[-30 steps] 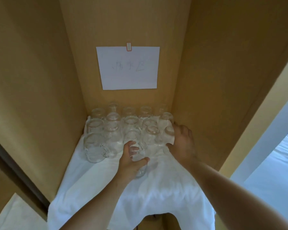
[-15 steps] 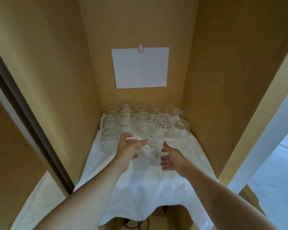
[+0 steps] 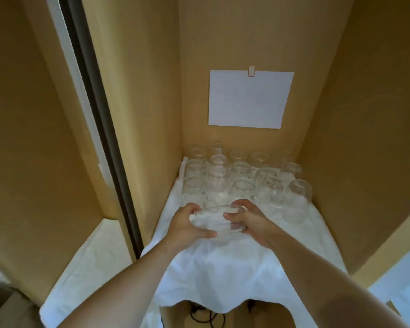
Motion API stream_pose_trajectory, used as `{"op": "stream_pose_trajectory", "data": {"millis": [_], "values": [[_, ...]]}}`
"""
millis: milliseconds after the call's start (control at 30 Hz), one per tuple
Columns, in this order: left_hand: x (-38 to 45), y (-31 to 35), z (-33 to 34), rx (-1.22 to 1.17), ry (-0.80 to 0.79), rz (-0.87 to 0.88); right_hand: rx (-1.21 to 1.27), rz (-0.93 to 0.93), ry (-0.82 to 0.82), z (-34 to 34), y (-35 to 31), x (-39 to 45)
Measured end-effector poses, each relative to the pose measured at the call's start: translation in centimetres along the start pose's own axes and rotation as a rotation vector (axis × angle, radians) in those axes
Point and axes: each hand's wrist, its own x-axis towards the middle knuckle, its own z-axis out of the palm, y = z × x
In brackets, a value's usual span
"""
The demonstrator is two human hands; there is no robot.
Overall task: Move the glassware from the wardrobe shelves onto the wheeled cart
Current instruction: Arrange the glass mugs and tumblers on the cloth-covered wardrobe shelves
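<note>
Both hands hold one clear glass (image 3: 214,220) just above the white cloth (image 3: 225,275) that covers the wardrobe shelf. My left hand (image 3: 187,224) grips its left side with thumb and fingers curled round it. My right hand (image 3: 251,221) grips its right side the same way. Behind the hands, several more clear glasses (image 3: 242,176) stand in rows at the back of the shelf. A rounder glass (image 3: 297,200) stands at the right end of the front row. The cart is out of view.
Wooden wardrobe walls close in on the left, back and right. A white paper sheet (image 3: 246,99) hangs on the back wall. A dark door rail (image 3: 100,114) runs down the left. A second cloth-covered shelf (image 3: 85,268) lies lower left. Black cables (image 3: 204,316) hang below.
My right hand has left the rounder glass at the right and come over to the glass my left hand held. Both hands now grip that glass. The camera has shifted left.
</note>
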Motion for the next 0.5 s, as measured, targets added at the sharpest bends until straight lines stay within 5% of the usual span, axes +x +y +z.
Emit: {"op": "stream_pose_trajectory", "data": {"millis": [133,300,500], "values": [[-0.2,-2.0,-0.4,0.343,0.085,-0.031,-0.386,-0.199,0.156,2.9,-2.5,0.8],[-0.7,-4.4,-1.6,0.904,-0.13,0.031,-1.006,-0.484,0.145,6.0,-4.3,2.3],[-1.2,-6.2,-2.1,0.968,-0.193,0.079,-1.176,-0.528,0.092,9.3,-3.3,3.1]]}}
